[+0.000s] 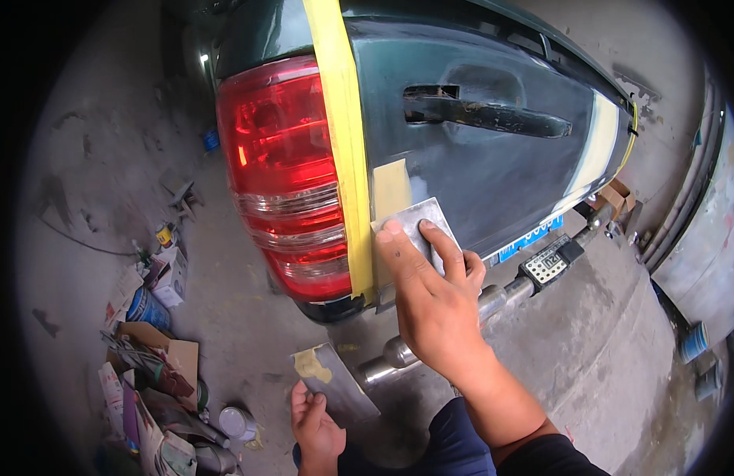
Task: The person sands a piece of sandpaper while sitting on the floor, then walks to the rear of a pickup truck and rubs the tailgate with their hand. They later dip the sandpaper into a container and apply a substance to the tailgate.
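Observation:
My right hand [436, 305] grips a flat metal filler spreader [421, 220], fingers pressed on its face. The spreader lies against the lower left corner of the dark green tailgate [494, 182]. A strip of pale yellow filler [391, 186] shows on the panel just above it. Yellow masking tape [343, 119] runs down between the panel and the red tail light [283, 174]. Lower left, my left hand [316, 424] pinches a grey rectangular plate [341, 389] by its edge. A dab of yellow filler [311, 366] sits on the plate's corner.
Below the tailgate, a metal bumper bar [494, 301] with a step pad [551, 266] sticks out. The handle [494, 117] juts from the panel. On the left floor lie an open carton [180, 361], a blue can [149, 308] and a white tin [237, 424]. Another blue can [693, 341] stands far right.

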The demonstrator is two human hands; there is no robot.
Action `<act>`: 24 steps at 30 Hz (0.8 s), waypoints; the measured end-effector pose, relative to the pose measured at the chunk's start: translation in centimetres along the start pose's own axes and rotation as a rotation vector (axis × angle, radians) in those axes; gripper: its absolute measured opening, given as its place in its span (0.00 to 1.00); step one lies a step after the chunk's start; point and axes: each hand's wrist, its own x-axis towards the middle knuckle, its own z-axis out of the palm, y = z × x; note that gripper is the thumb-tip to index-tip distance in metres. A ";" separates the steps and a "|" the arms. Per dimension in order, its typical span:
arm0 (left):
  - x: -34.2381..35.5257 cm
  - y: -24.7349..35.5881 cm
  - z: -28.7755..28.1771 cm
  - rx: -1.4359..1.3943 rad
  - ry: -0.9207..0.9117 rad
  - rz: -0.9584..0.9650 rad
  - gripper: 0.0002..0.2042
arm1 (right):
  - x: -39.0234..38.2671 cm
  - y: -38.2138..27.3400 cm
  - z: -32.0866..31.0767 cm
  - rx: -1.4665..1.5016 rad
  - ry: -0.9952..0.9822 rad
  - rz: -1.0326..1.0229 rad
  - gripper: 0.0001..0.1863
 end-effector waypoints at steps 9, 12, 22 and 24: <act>0.1 -0.4 -0.7 -0.008 -0.002 -0.009 0.20 | -4.0 -0.6 2.5 0.012 -0.004 0.037 0.31; -0.1 -0.3 -0.5 -0.011 0.018 -0.013 0.20 | -5.3 -0.7 3.6 0.016 -0.002 0.041 0.33; 0.3 0.8 1.6 -0.043 -0.008 0.027 0.20 | -8.5 -0.3 3.7 0.062 -0.091 0.075 0.34; 0.2 1.5 1.8 -0.031 -0.027 0.051 0.19 | -9.2 -0.8 2.1 0.135 -0.087 0.089 0.32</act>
